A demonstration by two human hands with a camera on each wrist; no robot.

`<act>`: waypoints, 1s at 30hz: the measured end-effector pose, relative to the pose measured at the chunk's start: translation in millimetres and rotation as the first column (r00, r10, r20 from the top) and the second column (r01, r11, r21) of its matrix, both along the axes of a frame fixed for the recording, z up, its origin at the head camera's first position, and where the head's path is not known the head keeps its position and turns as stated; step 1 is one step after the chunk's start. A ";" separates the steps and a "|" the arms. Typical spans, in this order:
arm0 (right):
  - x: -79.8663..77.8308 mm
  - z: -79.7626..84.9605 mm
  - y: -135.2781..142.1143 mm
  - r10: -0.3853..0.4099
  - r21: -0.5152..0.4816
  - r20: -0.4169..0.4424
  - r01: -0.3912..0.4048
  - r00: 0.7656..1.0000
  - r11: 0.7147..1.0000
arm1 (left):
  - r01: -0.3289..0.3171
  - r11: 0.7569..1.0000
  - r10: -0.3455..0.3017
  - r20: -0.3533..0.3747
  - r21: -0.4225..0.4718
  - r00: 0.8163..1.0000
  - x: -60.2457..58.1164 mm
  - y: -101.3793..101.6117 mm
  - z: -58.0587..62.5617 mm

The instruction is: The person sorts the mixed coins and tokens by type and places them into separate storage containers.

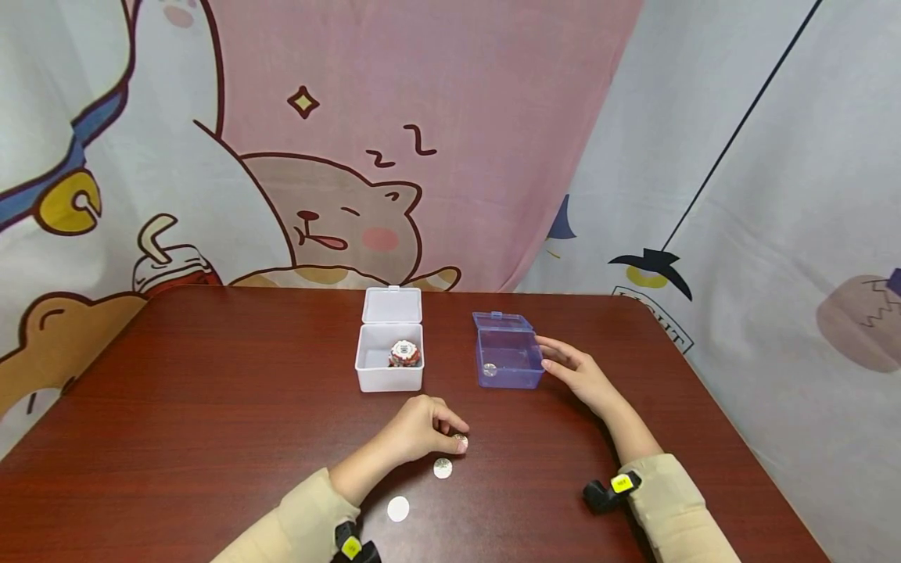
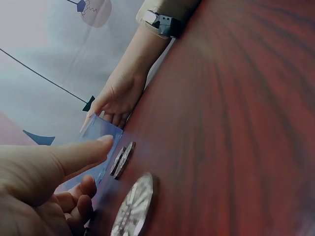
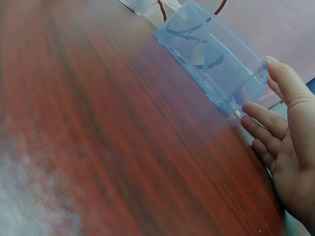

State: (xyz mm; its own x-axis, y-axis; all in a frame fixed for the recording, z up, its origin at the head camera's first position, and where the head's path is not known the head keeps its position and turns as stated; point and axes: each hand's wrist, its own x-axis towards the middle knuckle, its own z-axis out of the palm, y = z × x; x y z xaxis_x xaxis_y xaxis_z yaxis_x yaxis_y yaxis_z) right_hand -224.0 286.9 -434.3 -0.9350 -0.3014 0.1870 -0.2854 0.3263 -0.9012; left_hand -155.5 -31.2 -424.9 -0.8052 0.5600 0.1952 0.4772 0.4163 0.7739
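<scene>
Against the violet box (image 1: 511,380) my right hand (image 1: 577,378) is resting loosely, left hand (image 1: 425,428) seemingly collecting a coin (image 1: 464,440), pinch unclear, needing lifting.

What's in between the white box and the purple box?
Just bare brown tabletop lies between the white box and the purple box. The head view shows it.

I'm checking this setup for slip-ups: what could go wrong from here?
The thin disc by the left hand might slide on the glossy table instead of lifting.
The right hand is at one side of the purple box; a nudge there could shift it.
The white box nearby is also open, so a misplaced disc might drop in.
</scene>
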 end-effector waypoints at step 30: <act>13.8 20.8 -10.6 -0.008 0.002 0.017 0.008 1.000 1.000 | -0.042 0.995 0.038 -0.046 -0.094 0.998 1.1 1.8 3.7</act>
